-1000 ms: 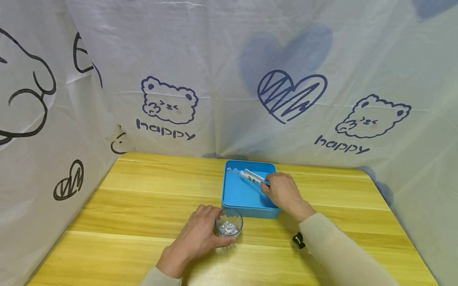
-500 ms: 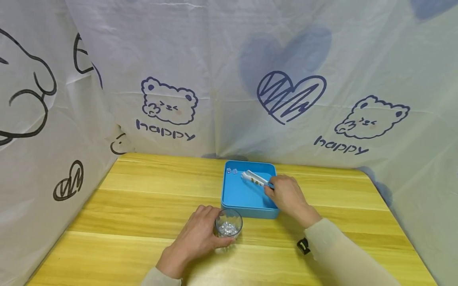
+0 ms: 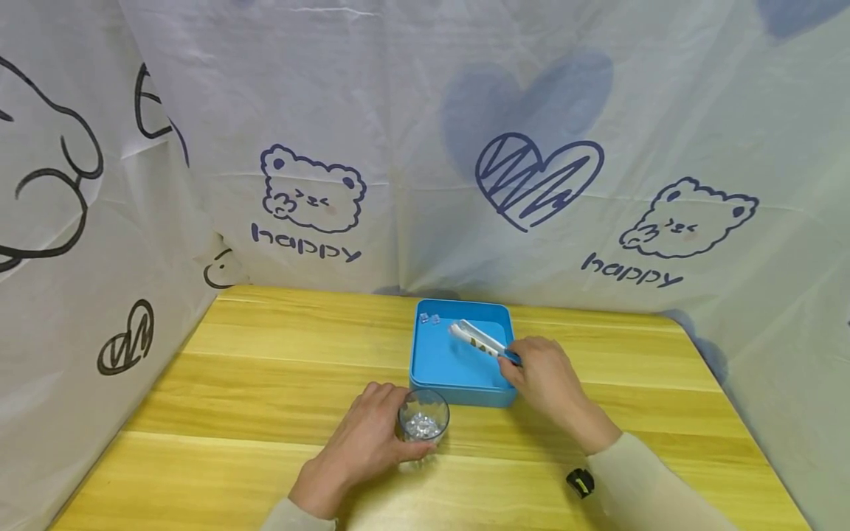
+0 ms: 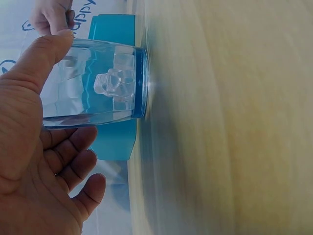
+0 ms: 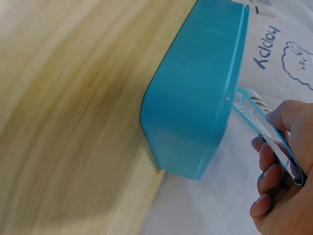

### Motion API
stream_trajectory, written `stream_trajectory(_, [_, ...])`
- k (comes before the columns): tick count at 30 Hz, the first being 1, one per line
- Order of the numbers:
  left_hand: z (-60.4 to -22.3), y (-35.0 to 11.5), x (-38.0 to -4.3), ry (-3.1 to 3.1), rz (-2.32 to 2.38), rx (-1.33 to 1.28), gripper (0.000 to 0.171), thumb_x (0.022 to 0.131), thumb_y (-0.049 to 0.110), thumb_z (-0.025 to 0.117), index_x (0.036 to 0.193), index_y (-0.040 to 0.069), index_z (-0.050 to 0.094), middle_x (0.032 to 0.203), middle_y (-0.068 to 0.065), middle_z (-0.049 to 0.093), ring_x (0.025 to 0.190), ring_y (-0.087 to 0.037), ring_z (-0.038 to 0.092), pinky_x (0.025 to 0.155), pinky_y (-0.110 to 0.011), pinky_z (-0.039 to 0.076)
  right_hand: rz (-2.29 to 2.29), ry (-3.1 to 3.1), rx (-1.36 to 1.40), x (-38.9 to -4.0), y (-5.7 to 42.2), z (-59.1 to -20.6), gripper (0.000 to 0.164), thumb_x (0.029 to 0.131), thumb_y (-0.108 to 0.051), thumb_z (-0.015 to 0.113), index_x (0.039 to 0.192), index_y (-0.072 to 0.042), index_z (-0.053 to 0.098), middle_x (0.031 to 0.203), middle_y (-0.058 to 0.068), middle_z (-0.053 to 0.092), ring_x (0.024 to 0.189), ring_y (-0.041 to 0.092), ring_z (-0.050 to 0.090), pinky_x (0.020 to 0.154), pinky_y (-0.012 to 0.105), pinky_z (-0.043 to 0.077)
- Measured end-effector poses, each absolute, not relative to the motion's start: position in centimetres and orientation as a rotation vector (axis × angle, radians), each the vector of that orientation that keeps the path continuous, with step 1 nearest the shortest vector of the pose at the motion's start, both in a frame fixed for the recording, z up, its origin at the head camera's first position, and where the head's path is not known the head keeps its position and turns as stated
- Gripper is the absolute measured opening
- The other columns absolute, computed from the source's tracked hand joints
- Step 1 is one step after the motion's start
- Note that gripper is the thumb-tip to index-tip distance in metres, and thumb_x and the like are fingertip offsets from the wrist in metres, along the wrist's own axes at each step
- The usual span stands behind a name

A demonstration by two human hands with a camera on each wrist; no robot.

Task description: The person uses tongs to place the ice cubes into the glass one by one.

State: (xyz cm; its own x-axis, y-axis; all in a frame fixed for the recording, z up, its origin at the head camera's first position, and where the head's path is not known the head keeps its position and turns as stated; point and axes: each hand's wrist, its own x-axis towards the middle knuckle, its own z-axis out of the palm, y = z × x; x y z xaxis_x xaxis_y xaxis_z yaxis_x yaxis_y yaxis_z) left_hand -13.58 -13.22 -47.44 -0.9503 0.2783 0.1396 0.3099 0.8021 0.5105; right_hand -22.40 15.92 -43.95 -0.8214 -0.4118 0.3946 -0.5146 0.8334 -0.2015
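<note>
My left hand (image 3: 372, 435) holds a clear drinking glass (image 4: 73, 110) upright on the table, thumb on one side and fingers on the other. Several clear cubes (image 4: 117, 83) lie in the bottom of the glass. With my right hand (image 3: 546, 376) I grip white-and-blue tongs (image 3: 479, 339), whose tips point over the inside of a blue box (image 3: 458, 365). Something clear appears near the tong tips in the right wrist view, too small to tell if it is pinched. Two clear cubes (image 3: 430, 318) sit in the box's back left corner.
The wood-grain table (image 3: 265, 383) meets a white printed cloth (image 3: 398, 147) right behind the box. A small black object (image 3: 581, 483) shows beside my right sleeve (image 3: 657, 479). The glass stands close to the box's front left corner.
My right hand has drawn back to the right and nearer to me, bringing the tongs along. The left hand and glass stay put, and the two corner cubes lie where they were.
</note>
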Motion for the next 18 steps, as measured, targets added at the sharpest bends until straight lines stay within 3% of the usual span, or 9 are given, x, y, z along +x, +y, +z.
stream_trajectory(8, [-47.4,-13.2,-13.5,-2.933,-0.834,-0.467,0.079,0.075,0.06,0.089,0.131,0.009,0.066,0.114,0.001,0.067,0.104,-0.016,0.052,0.099,-0.043,0.05,0.474,-2.572,0.755,-20.1,16.4,-43.5,0.011,0.093,-0.015,0.078,0.093,-0.004,0.075,0.084,0.006,0.072,0.076,0.022,0.063,0.074,0.043,0.053])
stream_trajectory(18, [-47.5,-13.3,-13.5,-2.926,-0.837,-0.477,0.079,0.076,0.06,0.089,0.131,0.009,0.066,0.115,0.001,0.067,0.105,-0.016,0.052,0.099,-0.043,0.05,0.498,-2.539,0.775,-17.3,16.9,-43.0,0.015,0.092,-0.018,0.082,0.096,-0.004,0.077,0.087,0.005,0.072,0.079,0.018,0.064,0.075,0.04,0.054])
